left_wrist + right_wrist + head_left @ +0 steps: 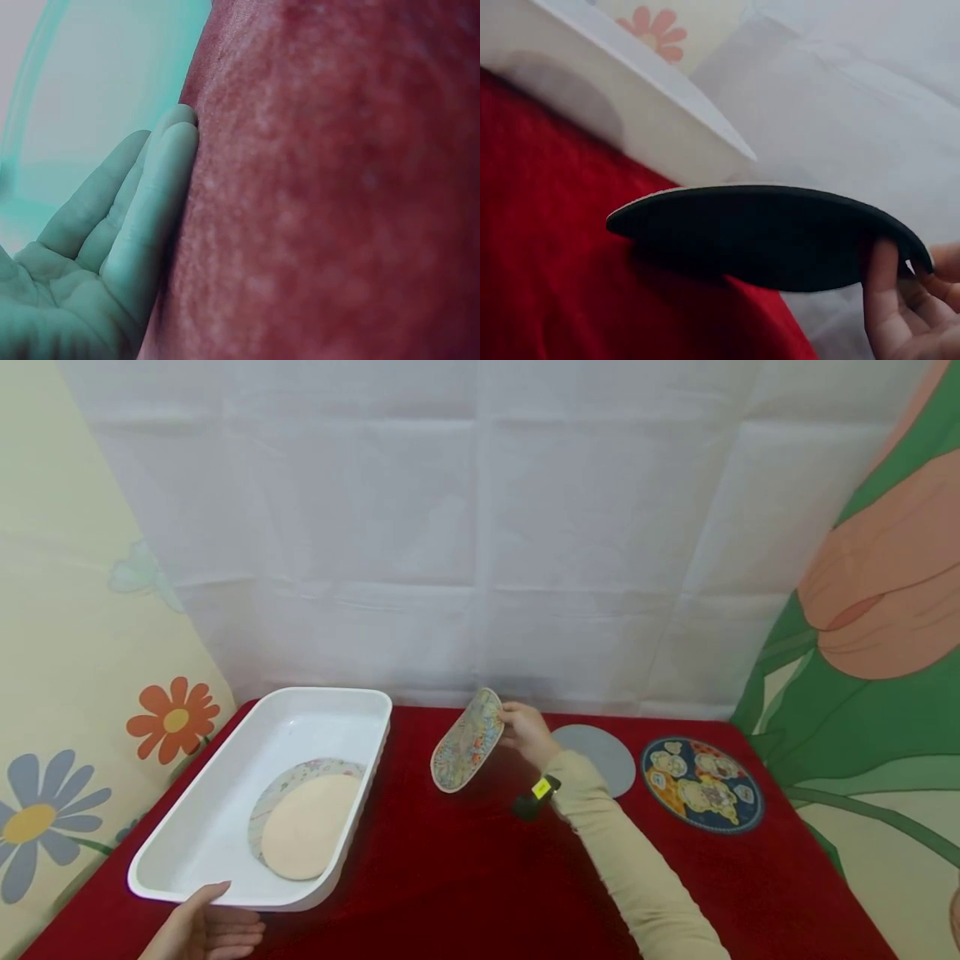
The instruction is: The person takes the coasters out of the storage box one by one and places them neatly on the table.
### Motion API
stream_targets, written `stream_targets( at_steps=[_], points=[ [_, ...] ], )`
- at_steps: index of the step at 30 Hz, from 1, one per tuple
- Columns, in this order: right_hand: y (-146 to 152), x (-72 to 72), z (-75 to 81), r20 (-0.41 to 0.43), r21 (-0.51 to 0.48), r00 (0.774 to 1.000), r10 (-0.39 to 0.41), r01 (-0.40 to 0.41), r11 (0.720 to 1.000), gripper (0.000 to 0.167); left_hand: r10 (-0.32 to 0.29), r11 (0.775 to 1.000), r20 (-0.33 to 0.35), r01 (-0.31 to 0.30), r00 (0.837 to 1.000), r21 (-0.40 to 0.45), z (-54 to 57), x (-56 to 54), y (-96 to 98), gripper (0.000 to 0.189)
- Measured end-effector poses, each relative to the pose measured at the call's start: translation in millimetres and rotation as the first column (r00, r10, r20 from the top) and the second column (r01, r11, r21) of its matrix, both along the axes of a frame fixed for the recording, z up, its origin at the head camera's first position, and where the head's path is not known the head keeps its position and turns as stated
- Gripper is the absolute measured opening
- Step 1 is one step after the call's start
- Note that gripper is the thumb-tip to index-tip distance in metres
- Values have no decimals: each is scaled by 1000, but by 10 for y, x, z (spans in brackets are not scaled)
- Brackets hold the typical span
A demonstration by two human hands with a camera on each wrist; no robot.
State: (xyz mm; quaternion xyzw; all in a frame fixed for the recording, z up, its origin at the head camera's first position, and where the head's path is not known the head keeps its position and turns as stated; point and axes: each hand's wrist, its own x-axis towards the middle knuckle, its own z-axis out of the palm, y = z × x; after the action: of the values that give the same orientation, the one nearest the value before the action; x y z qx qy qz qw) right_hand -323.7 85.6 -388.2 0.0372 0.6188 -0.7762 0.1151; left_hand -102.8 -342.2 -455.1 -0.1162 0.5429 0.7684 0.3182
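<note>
My right hand (523,731) pinches a round patterned mat (468,741) by its edge and holds it tilted above the red tablecloth (465,877). Its black underside (765,236) fills the right wrist view, with my fingers (881,289) on its rim. A white rectangular tray (225,793) sits at the left and holds a patterned mat (300,770) with a plain cream round mat (307,827) on top. My left hand (202,931) rests with straight fingers (150,202) against the tray's near edge.
A grey round mat (600,756) and a dark blue mat with cartoon figures (701,783) lie on the cloth at the right. A white sheet hangs behind the table. Flower-printed panels stand at both sides.
</note>
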Motion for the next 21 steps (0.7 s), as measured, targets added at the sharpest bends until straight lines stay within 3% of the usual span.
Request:
stream_targets(
  at_steps=[5, 7, 8, 10, 11, 13, 14, 17, 18, 21],
  points=[
    [63, -9, -64, -6, 53, 999, -41, 41, 998, 28, 7, 1000, 13, -7, 1000, 3, -16, -4, -7, 61],
    [102, -110, -204, -30, 82, 998, -59, 61, 995, 26, 10, 1000, 18, -10, 1000, 4, -18, -3, -9, 61],
    [154, -251, -388, -77, 77, 996, -42, 48, 996, 23, 9, 1000, 20, -9, 1000, 5, -17, -3, -9, 61],
    [212, -373, -556, -115, 135, 993, -38, 53, 989, 22, 5, 1000, 20, -5, 1000, 3, -14, -5, -9, 61],
    [269, -471, -705, -174, 143, 985, -14, 39, 989, 20, 4, 1000, 20, -4, 1000, 0, -13, -6, -9, 61],
    [316, -485, -757, -203, 230, 979, -18, 66, 971, 20, 3, 1000, 19, -3, 1000, -7, -9, -8, -9, 61],
    [321, -494, -775, -206, 277, 978, -32, 90, 957, 22, 4, 1000, 17, -4, 1000, -11, -7, -6, -9, 61],
    [314, -313, -602, -203, 389, 976, -79, 155, 908, 23, 9, 1000, 17, -9, 1000, -17, -3, -1, -9, 61],
    [296, -209, -482, -173, 427, 980, -101, 167, 889, 24, 11, 1000, 17, -10, 1000, -19, -1, 1, -8, 61],
    [343, -115, -420, -179, 440, 980, -87, 159, 884, 24, 15, 1000, 19, -15, 1000, -20, 0, 3, -4, 61]
  ],
)
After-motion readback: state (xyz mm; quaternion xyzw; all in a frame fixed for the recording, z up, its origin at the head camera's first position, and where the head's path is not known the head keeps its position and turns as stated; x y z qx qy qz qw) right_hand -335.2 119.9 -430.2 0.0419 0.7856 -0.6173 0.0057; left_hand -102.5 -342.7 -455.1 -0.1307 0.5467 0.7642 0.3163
